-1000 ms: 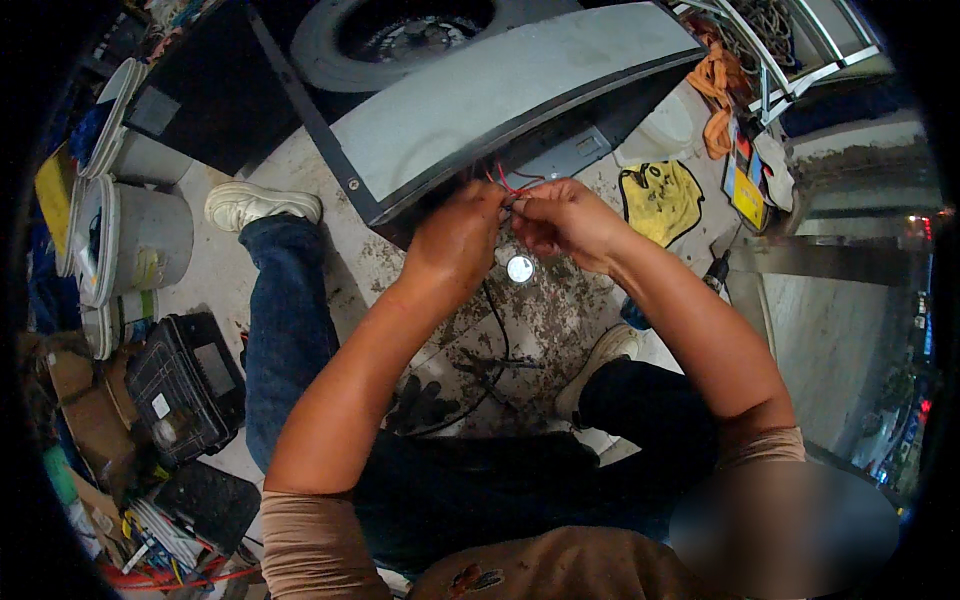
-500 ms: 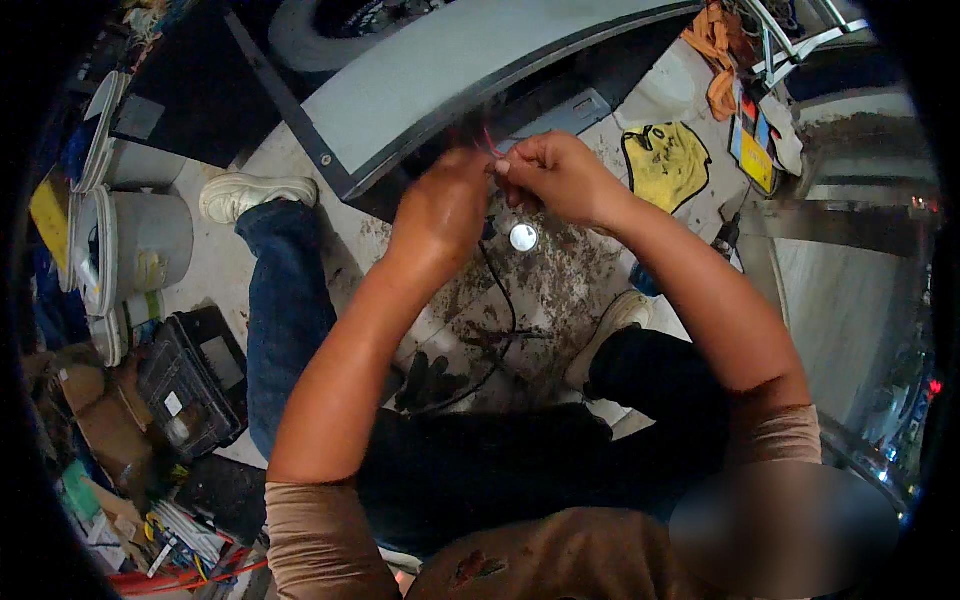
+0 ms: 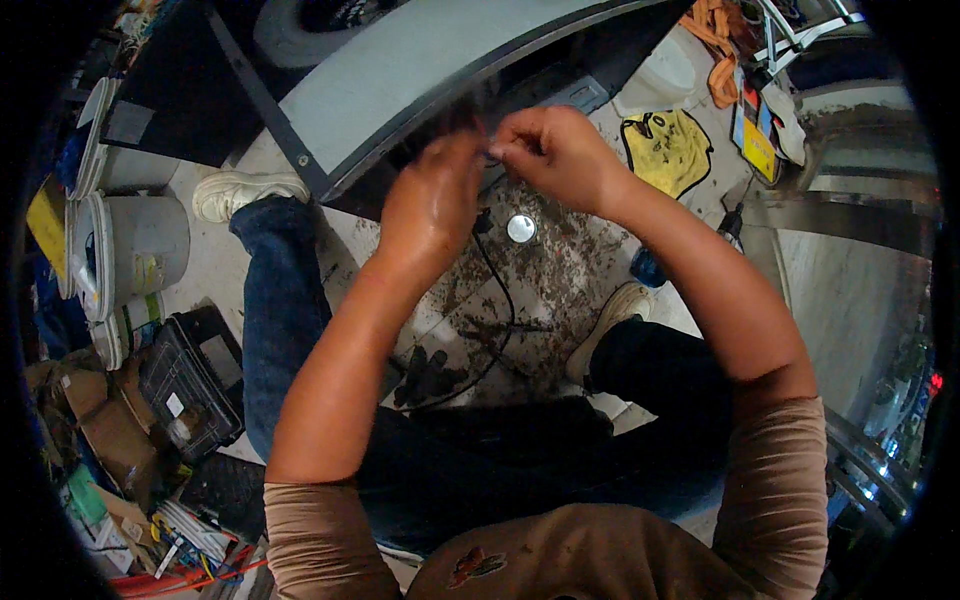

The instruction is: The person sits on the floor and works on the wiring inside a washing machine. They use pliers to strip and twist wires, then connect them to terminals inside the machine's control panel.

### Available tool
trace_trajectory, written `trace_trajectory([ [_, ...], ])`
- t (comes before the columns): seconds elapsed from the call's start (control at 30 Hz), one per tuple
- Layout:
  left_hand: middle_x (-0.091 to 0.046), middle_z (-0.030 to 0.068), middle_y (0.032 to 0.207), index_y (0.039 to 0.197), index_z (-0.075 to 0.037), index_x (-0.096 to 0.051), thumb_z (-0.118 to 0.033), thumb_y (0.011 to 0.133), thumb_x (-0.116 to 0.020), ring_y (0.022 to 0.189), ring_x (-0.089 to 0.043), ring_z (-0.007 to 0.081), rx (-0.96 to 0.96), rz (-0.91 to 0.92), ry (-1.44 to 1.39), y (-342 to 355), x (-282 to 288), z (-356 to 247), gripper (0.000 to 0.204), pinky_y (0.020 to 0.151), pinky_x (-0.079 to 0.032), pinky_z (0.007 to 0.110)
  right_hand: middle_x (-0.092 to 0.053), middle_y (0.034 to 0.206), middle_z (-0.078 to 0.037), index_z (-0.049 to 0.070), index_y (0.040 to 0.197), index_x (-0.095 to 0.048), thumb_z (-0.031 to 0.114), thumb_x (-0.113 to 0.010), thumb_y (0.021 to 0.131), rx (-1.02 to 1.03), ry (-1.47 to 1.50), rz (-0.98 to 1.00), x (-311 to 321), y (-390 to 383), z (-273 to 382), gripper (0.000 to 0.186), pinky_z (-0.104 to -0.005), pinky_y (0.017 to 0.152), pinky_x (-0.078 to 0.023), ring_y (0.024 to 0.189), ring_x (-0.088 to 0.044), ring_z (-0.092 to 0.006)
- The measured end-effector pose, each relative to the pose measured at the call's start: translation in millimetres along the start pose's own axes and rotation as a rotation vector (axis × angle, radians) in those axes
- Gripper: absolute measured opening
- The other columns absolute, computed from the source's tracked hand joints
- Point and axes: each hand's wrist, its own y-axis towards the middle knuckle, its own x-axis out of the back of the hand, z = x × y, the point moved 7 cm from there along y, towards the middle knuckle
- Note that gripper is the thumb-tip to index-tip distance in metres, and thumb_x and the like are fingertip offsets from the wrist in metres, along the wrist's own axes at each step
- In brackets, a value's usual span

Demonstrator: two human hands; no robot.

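Observation:
My right hand (image 3: 565, 158) is closed in a pinch, thumb against forefinger, at the open front of a grey-topped black cabinet (image 3: 375, 95). What it pinches is too small and blurred to make out. Close beside its fingertips is my left hand (image 3: 437, 195), with fingers smeared by motion and partly lost against the cabinet's dark inside. Below the hands, a small round white-silver disc (image 3: 521, 229) lies on the dirt-strewn floor. A black cable (image 3: 508, 295) runs down past it toward a dark glove (image 3: 428, 378).
White buckets (image 3: 140, 240) and a black tool case (image 3: 195, 380) stand at the left. A yellow cloth (image 3: 665, 150) lies right of the cabinet, near a power drill (image 3: 732, 225). My white shoes (image 3: 250, 192) flank the work area.
My left hand has shifted slightly left, and its fingers have moved up toward the cabinet. The thin red strand that showed at my right fingertips no longer shows. The view has shifted a little.

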Motion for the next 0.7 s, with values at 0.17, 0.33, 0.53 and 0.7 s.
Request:
trace_trajectory([
  [0.17,-0.062,0.0197,0.099,0.105,-0.005,-0.058,-0.011,0.088,-0.055,0.090,-0.060,0.0396,0.045,0.041,0.027,0,0,-1,0.019,0.077,-0.048,0.043,-0.058,0.070,-0.008,0.001,0.085,-0.060,0.012,-0.058,0.087,0.435,-0.382,-0.117,5,-9,22,0.012,-0.0318,0.061,-0.046,0.067,-0.059,-0.0192],
  [0.33,-0.062,0.0207,0.098,0.103,-0.003,-0.058,-0.012,0.088,-0.055,0.091,-0.060,0.0393,0.088,0.024,-0.011,1,3,3,0.017,0.077,-0.048,0.043,-0.062,0.079,-0.012,0.003,0.088,-0.060,0.014,-0.059,0.083,-0.467,0.161,0.000,-45,-83,-75,0.012,-0.0354,0.063,-0.048,0.072,-0.061,-0.0338],
  [0.53,-0.062,0.0194,0.096,0.101,-0.002,-0.060,-0.010,0.088,-0.055,0.088,-0.060,0.0378,0.062,-0.009,-0.023,5,0,-1,0.015,0.076,-0.047,0.041,-0.063,0.091,-0.012,0.006,0.089,-0.064,0.019,-0.062,0.077,-0.561,-0.447,0.095,-145,-130,-208,0.018,-0.0430,0.070,-0.051,0.082,-0.063,-0.0322],
  [0.7,-0.062,0.0189,0.095,0.100,-0.001,-0.060,-0.009,0.088,-0.056,0.086,-0.060,0.0364,0.094,0.044,-0.061,6,1,-1,0.015,0.075,-0.047,0.040,-0.062,0.095,-0.016,0.006,0.085,-0.067,0.020,-0.064,0.074,-0.698,-0.566,-0.091,-163,-124,-225,0.018,-0.0435,0.072,-0.052,0.086,-0.063,-0.0335],
])
